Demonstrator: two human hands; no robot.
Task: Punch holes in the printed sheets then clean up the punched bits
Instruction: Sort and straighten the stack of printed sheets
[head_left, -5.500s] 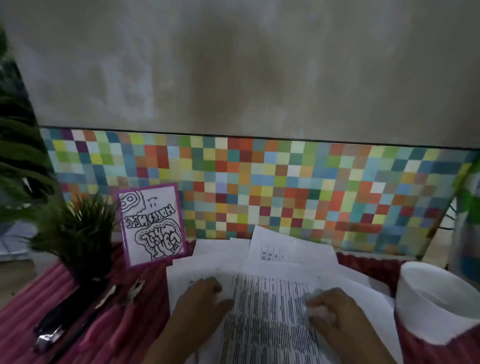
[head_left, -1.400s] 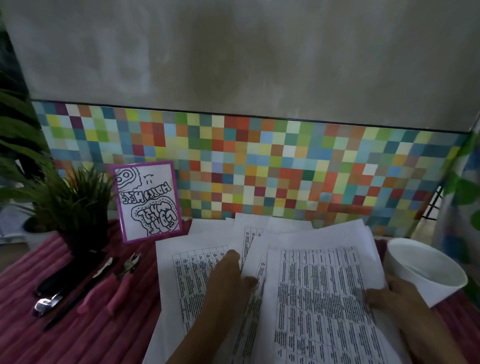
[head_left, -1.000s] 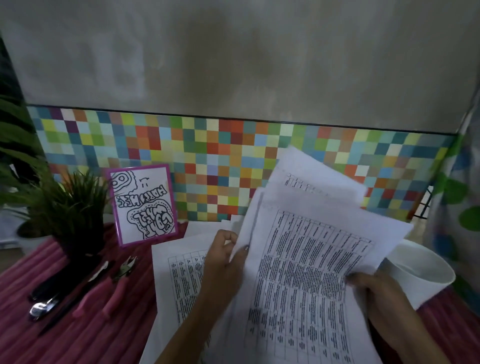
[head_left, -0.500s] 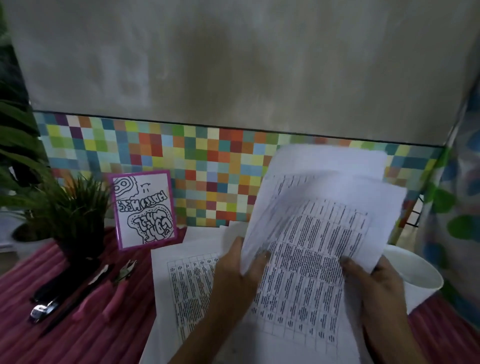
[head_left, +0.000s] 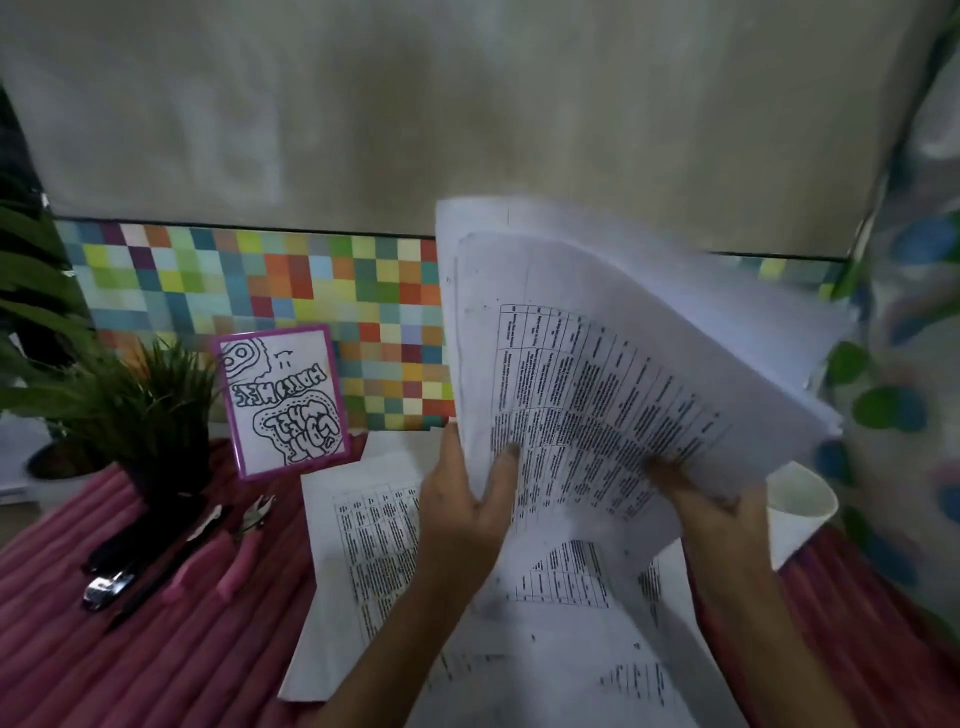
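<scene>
Clearly both hands are clamped on one thing: a stack of printed sheets (head_left: 597, 374) lifted off the table and tilted toward the camera, filling the centre and upper right of the frame. The left hand (head_left: 467, 509) pinches the stack's lower left edge, thumb on the printed face and fingers behind it. The right hand (head_left: 711, 514) grips the lower right edge with curled fingers. The two hands are apart, with the width of the paper between them. The top sheet carries a ruled table of small black type, too blurred to read. More loose sheets (head_left: 363, 519) with the same kind of table lie flat on the pink ribbed cloth (head_left: 130, 665) below the hands. A purple-bordered card (head_left: 283, 400) leans against the multicoloured tile strip (head_left: 260, 291) at centre left; its black bubble lettering looks mirror-reversed and I cannot read it with certainty. A potted plant (head_left: 140, 410) stands left of the card. In front of the plant lie pink-handled pliers (head_left: 244, 545) and a black tool (head_left: 119, 566) with a metal end. A white cup (head_left: 800, 499) sits at right, partly hidden by the stack.
</scene>
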